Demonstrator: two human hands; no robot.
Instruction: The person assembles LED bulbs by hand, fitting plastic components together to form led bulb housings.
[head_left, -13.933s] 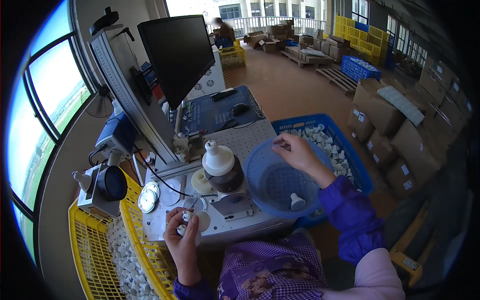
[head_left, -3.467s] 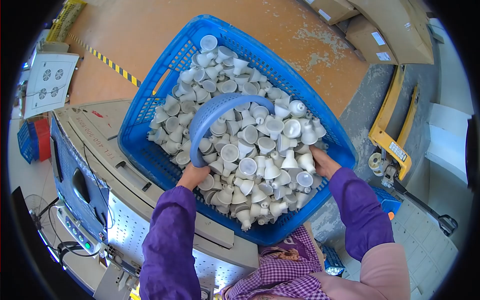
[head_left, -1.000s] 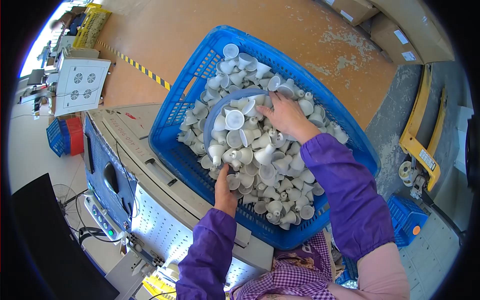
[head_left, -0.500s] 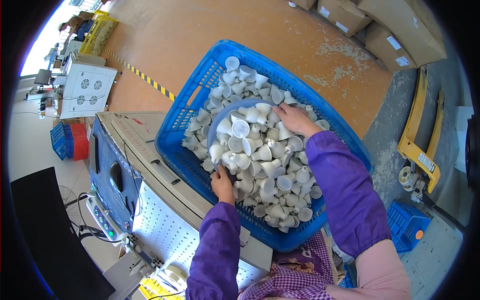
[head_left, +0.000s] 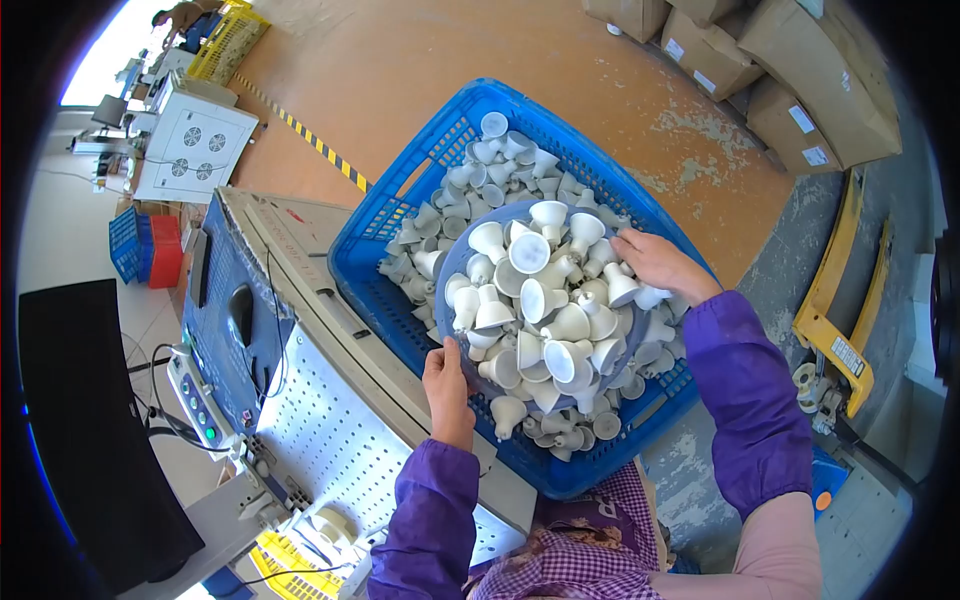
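A round blue-grey tray (head_left: pixel 452 262) heaped with white lamp-shaped cups (head_left: pixel 541 300) is over the blue plastic crate (head_left: pixel 345 250), among more of the same cups. My left hand (head_left: pixel 447 385) grips the tray's lower left edge, its fingers partly hidden by the rim. On the right side, my right hand (head_left: pixel 660 262) is at the tray's edge, its fingertips touching the heaped cups; whether they hold the rim is hidden.
Left of the crate stands a machine with a perforated metal plate (head_left: pixel 325 440) and a black monitor (head_left: pixel 95 430). Cardboard boxes (head_left: pixel 800 125) and a yellow pallet jack (head_left: pixel 835 300) are at the right. A person (head_left: pixel 185 15) is far back left.
The tray, heaped with cups, has come up out of the pile and shows more of its rim. My right hand has moved right; the camera view has shifted slightly.
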